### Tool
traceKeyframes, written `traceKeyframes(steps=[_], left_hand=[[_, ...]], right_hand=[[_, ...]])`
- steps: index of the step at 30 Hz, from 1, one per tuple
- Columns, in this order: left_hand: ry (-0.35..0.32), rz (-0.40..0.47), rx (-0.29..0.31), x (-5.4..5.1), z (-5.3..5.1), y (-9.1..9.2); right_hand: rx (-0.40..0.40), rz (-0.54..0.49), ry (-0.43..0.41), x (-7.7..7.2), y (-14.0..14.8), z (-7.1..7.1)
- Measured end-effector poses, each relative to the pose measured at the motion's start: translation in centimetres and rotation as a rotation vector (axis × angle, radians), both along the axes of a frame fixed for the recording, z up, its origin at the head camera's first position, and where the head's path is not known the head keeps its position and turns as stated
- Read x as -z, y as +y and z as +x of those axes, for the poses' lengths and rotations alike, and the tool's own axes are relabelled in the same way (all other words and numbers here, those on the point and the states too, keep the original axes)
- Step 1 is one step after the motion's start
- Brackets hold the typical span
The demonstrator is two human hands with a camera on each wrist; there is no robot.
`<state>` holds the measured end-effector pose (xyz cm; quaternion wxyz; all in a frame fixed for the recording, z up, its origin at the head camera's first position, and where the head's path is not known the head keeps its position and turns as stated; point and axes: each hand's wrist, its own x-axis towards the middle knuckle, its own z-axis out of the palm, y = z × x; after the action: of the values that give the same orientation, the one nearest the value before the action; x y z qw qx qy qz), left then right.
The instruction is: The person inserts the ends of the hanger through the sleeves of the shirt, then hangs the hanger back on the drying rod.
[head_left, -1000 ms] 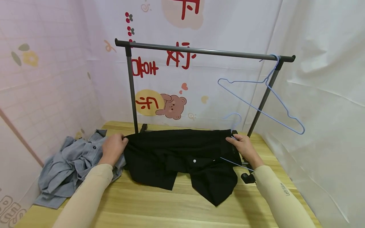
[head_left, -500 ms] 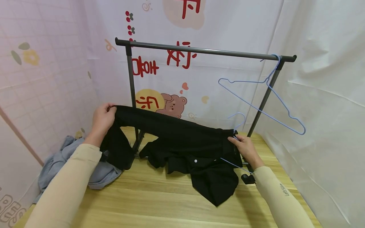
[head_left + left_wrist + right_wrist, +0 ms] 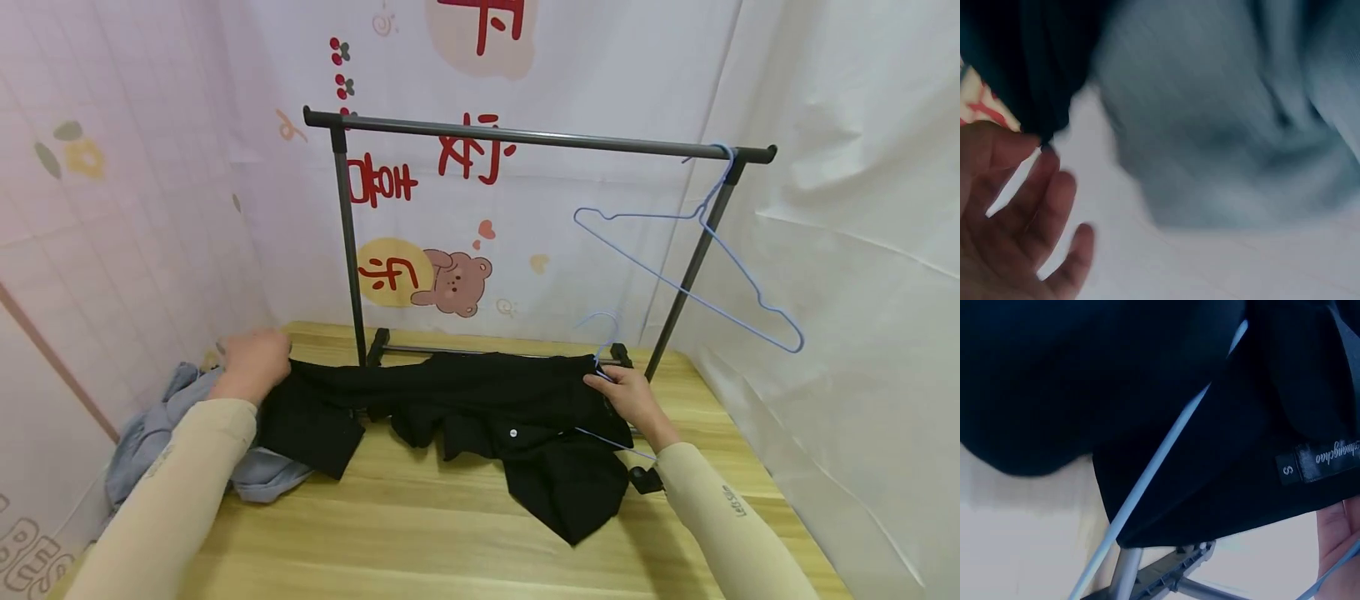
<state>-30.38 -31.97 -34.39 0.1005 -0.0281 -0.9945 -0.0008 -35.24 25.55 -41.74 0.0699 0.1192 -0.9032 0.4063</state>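
A black shirt (image 3: 487, 400) with a white button stretches between both hands, its lower folds on the table. At its left end, the left hand (image 3: 255, 364) pinches the cloth; in the left wrist view thumb and index finger meet on the black fabric (image 3: 1038, 69) while the other fingers stay loose. The right hand (image 3: 636, 400) pinches the shirt's right end beside a blue wire hanger (image 3: 615, 444). The hanger's hook rises above the cloth, and much of its frame is hidden by it. In the right wrist view, a label (image 3: 1335, 461) shows inside the shirt.
A crumpled blue-grey denim garment (image 3: 161, 425) lies at the left, partly under the black shirt and left arm. Behind the shirt stands a dark metal clothes rack (image 3: 517, 133). A second blue hanger (image 3: 660, 279) hangs at its right end. White printed sheets enclose the wooden table (image 3: 420, 533).
The left hand has gone up and left with the shirt's end, then come down again over the denim garment. The shirt is drawn out further left. The right hand has barely moved.
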Motion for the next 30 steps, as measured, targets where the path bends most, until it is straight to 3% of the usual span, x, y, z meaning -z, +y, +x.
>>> traceKeyframes(steps=[3, 6, 8, 11, 17, 21, 25, 27, 30], left_hand=[[0.09, 0.043, 0.037, 1.0, -0.8, 2.8], [0.185, 0.102, 0.095, 1.1, -1.7, 6.2], [0.194, 0.163, 0.137, 1.1, -2.4, 8.5], [0.153, 0.254, 0.202, 1.6, -3.3, 11.7], [-0.01, 0.474, 0.296, 2.8, -4.8, 17.7], [-0.113, 0.514, 0.389, 3.3, -5.3, 20.7], [-0.216, 0.514, 0.473, 4.0, -5.3, 21.9], [-0.246, 0.565, 0.465, 4.3, -5.2, 22.0], [-0.225, 0.673, 0.416, 5.0, -4.8, 21.6]], right_hand=[[-0.004, -0.004, -0.005, 0.1, -0.3, 0.1], [0.001, -0.031, -0.007, 0.1, -0.6, 0.2], [-0.003, -0.049, -0.014, 0.1, -0.7, 0.3], [-0.031, -0.081, -0.025, 0.3, -0.9, 0.4], [-0.1, -0.12, -0.006, 0.9, -1.6, 0.7], [-0.128, -0.13, 0.012, 0.9, -2.1, 0.8], [-0.152, -0.131, -0.002, 0.7, -2.4, 0.8], [-0.154, -0.136, -0.014, 0.6, -2.5, 0.7], [-0.133, -0.154, -0.024, 0.7, -2.5, 0.5]])
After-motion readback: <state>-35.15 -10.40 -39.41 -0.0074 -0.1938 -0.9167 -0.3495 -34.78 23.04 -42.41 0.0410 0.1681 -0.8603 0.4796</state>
